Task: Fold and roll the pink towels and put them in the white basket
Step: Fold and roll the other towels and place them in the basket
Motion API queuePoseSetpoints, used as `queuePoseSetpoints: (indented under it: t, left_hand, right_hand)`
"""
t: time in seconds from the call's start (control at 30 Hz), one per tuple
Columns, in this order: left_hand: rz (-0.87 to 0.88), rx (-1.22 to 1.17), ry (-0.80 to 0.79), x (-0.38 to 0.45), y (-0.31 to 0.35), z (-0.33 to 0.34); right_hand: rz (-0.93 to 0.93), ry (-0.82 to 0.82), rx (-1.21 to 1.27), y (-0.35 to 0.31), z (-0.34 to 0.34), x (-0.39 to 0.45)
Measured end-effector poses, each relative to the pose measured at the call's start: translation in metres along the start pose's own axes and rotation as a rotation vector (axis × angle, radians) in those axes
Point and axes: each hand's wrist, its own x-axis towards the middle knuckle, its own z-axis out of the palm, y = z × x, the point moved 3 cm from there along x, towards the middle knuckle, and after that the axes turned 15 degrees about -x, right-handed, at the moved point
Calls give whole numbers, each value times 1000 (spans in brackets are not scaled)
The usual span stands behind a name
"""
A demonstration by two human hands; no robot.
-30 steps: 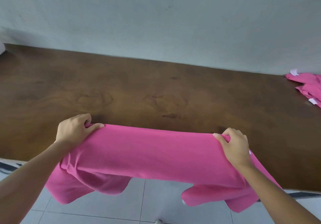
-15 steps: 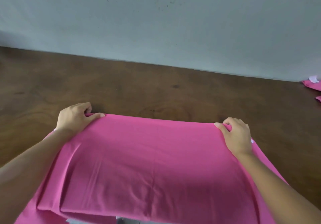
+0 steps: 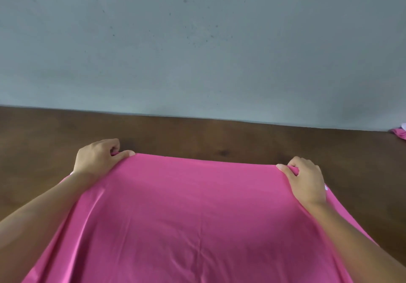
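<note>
The pink towel (image 3: pixel 193 216) lies spread on the brown wooden table (image 3: pixel 197 135), far edge approx. mid-table, near part running out of view at the bottom. Left hand (image 3: pixel 96 158) pinches the far-left corner w/ thumb on top, fingers curled under. Right hand (image 3: pixel 307 181) grips the far-right corner the same way. More pink towels (image 3: pixel 398 133) sit at the table's right edge, by the grey wall (image 3: pixel 197 41).

- No readable text, labels, brands, numbers or signs anywhere in view.
- White tag (image 3: pixel 326 187) just beside the right hand's (image 3: pixel 306 181) grip on the pink towel (image 3: pixel 197 216): too small to read.
</note>
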Motion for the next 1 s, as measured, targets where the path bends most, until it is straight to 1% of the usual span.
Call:
queuePoseSetpoints:
  t: [0.13,0.27,0.37,0.43,0.5,0.6,0.7,0.8,0.93,1.0]
  left_hand:
    - [6,31,-5,47,-3,11]
    - [-71,69,25,87,-6,20]
    - [-156,55,120,107,-7,25]
    - [-158,70,208,116,-10,29]
    - [-140,104,265,123,-12,32]
    - [-128,151,301,132,-10,35]
    - [-140,171,323,138,-3,36]
    - [-182,188,360,138,0,36]
    - [-170,205,380,137,7,39]
    - [-163,223,378,134,7,37]
  right_hand:
    - [-11,17,-52,-8,14,39]
    - [-31,19,-85,-16,29,81]
    - [-12,20,-113,-21,42,112]
    - [2,30,-113,-25,50,129]
    - [16,51,-113,-29,56,143]
    - [104,47,-134,-35,64,155]
    - [163,45,-210,-37,66,162]
    - [195,35,-287,-43,57,167]
    - [234,55,-371,-51,52,161]
    - [259,30,-395,-55,47,158]
